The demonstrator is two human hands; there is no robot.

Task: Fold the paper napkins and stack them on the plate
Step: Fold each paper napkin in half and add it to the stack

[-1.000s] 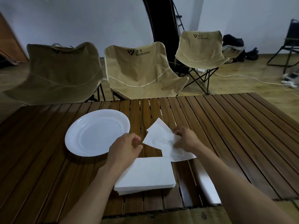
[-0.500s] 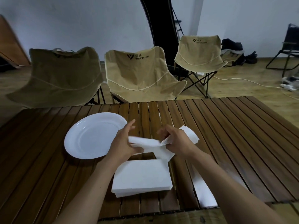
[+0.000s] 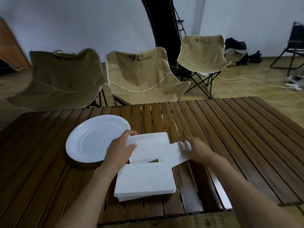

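A single white paper napkin [image 3: 153,148] is spread out above the slatted wooden table, partly unfolded. My left hand [image 3: 119,150] pinches its left edge between thumb and fingers. At the napkin's right end, my right hand [image 3: 195,148] holds a flap; the fingers there are blurred. A white round plate [image 3: 92,139] with nothing on it lies to the left, its rim just behind my left hand. A stack of several white napkins [image 3: 144,181] rests on the table in front of my hands.
The wooden slat table [image 3: 238,137] stretches bare to the right. Three tan folding camp chairs [image 3: 141,76] stand beyond its far edge. A black chair, bags and a white cable lie on the floor at the back right.
The napkin, bunched between both hands half a second ago, is now pulled wider and flatter. My hands have moved apart, the left towards the plate.
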